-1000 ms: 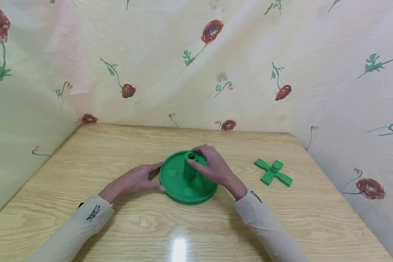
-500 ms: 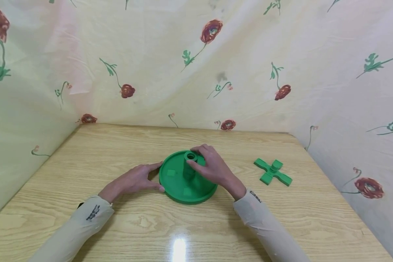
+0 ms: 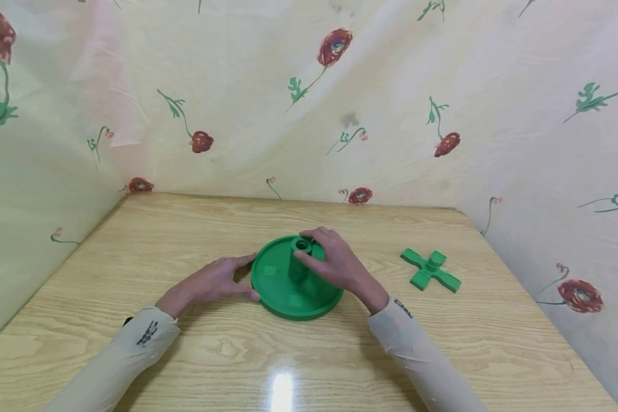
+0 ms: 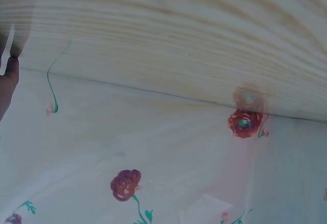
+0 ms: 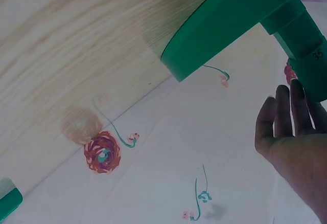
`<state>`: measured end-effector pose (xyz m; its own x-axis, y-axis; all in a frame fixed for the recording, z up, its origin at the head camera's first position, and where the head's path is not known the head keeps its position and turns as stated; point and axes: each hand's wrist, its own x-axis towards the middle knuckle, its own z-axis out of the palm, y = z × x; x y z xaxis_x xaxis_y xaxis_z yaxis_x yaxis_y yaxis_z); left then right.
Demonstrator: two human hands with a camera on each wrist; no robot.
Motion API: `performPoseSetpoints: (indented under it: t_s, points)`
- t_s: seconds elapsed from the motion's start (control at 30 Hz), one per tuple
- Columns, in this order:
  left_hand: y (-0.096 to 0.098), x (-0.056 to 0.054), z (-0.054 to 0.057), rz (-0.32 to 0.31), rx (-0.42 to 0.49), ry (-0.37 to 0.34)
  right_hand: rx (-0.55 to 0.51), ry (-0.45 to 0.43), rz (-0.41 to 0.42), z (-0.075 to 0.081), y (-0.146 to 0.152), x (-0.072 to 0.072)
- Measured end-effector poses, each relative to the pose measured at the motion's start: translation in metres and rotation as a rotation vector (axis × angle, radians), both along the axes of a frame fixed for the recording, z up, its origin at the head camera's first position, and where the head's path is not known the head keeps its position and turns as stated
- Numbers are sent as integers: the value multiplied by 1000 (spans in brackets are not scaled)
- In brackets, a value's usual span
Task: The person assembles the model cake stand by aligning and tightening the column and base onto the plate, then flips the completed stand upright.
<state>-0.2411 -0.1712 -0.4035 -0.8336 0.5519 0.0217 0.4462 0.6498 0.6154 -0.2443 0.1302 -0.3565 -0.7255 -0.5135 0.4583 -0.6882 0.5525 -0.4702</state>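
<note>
Green disc [image 3: 293, 300] with a hollow post [image 3: 300, 260] is sitting at the frame's center on the table [image 3: 134, 240]. Right hand [image 3: 337, 266] is gripping the post; left hand [image 3: 211, 283], fingers straight, is touching the rim. It seems stiff, light plastic, best held by the post.

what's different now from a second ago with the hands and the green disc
Nothing has visibly changed. The right hand still grips the post of the green disc, the left hand still rests against its rim, and the green cross piece lies apart.
</note>
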Motion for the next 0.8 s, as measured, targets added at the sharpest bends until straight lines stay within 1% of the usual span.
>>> performPoseSetpoints:
  t_s: [0.2, 0.33, 0.47, 0.57, 0.8]
  points:
    - [0, 1, 0, -2, -9, 17, 13, -21, 7, 0, 0, -1]
    - [0, 1, 1, -3, -10, 15, 2, -14, 6, -1, 0, -2]
    - [0, 1, 1, -6, -14, 11, 2, -28, -1, -1, 1, -1]
    - [1, 0, 1, -7, -14, 10, -2, -36, 9, 0, 1, -1]
    - [1, 1, 2, 1, -15, 13, -17, -18, 25, -1, 1, -2]
